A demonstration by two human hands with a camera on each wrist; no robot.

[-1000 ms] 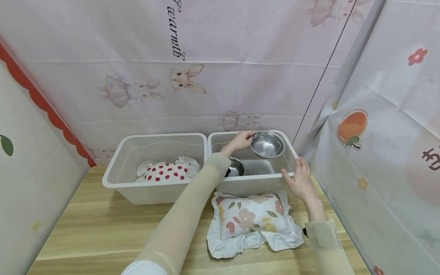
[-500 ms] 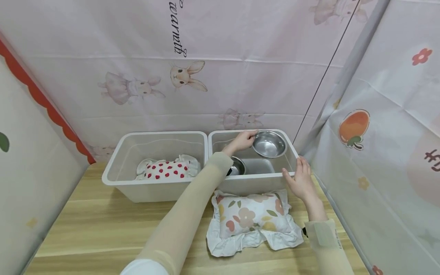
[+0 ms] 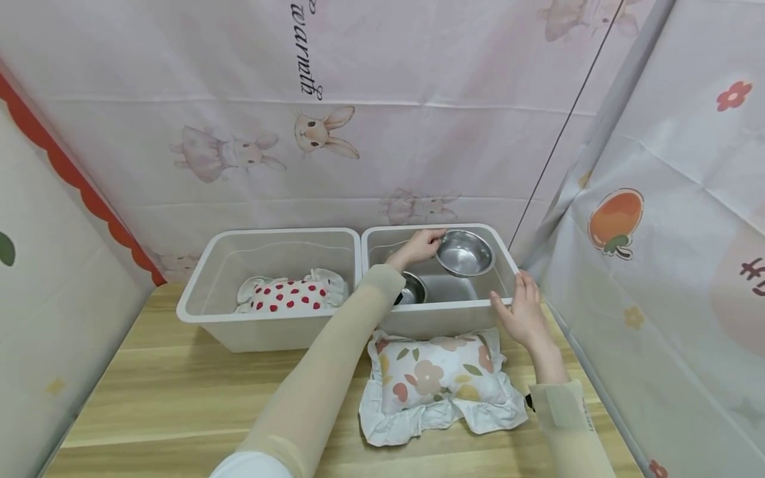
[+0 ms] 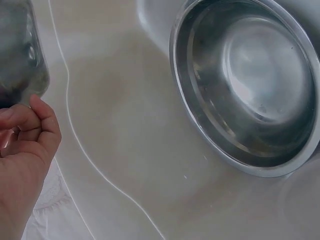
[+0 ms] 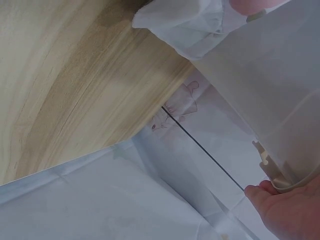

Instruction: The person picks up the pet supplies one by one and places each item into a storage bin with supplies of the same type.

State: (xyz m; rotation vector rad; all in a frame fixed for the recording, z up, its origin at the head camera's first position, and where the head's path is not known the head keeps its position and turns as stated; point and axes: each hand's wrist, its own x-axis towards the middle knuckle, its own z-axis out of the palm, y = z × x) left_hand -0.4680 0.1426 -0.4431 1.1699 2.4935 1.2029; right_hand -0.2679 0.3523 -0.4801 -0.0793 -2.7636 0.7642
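Observation:
My left hand [image 3: 420, 245] pinches the near-left rim of a shiny steel bowl [image 3: 465, 254], held inside the upper part of the right-hand bin [image 3: 439, 322]. In the left wrist view, the fingers of the left hand [image 4: 27, 135] grip the edge of that bowl [image 4: 22, 50], only partly in frame. Below it a second steel bowl [image 4: 265, 75] sits in the bin, partly hidden by my forearm in the head view. Across the bin's front right corner rests my right hand [image 3: 522, 315], fingers extended along the rim and thumb at the front edge.
Left of this bin stands a matching bin [image 3: 269, 332] with a small strawberry-print pillow [image 3: 289, 295] in it. A flower-print pillow with ruffled edges [image 3: 439, 382] lies on the wooden table [image 3: 197, 411] in front. Printed cloth walls [image 3: 442, 153] enclose the back and sides.
The held bowl shifts slightly right, then back left and a little lower in the head view. My right hand stays on the bin's rim.

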